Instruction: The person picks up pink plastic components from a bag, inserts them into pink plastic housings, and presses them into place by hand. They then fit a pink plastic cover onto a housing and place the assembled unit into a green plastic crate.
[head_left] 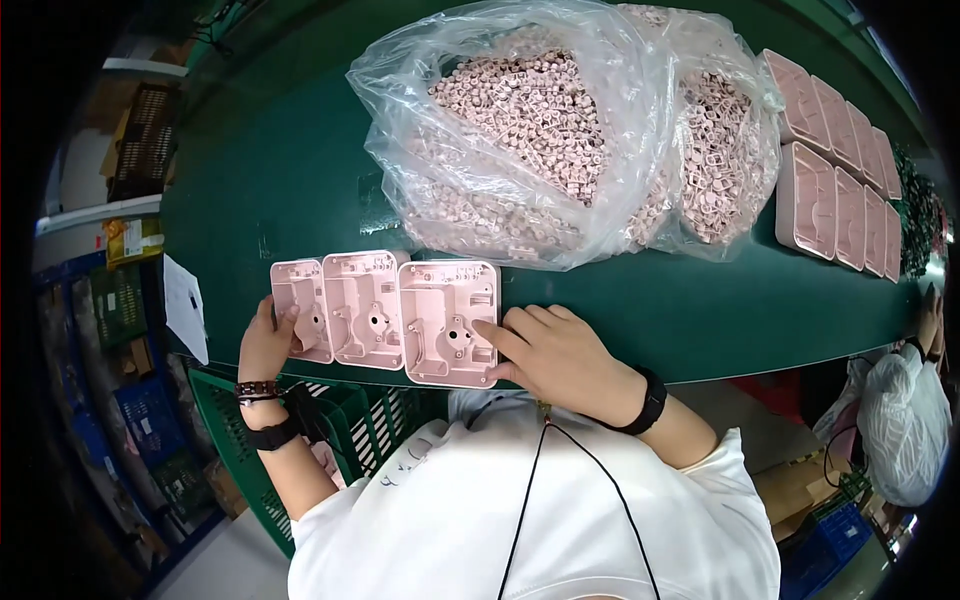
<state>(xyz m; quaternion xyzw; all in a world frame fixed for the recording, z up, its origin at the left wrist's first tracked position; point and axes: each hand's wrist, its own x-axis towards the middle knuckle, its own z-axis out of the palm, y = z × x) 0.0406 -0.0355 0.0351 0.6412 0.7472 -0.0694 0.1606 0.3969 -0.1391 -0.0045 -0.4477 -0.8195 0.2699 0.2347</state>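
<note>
Green bench [300, 180]: three pink trays [363, 308] in a row at its near edge. Left hand [268, 345] steadies the leftmost; right hand [555, 355] presses flat, fingers open, beside the rightmost tray [448, 322]. Bag of small pink parts [560, 130] behind.

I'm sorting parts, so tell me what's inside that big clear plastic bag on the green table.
The clear plastic bag holds heaps of small pink pieces, piled against its wall. Their exact shape is too small to tell, and the crinkled film and top layers cover whatever lies deeper.

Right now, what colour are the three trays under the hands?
Pale pink, all three trays, lying on the dark green table. The head view shows it best.
</note>
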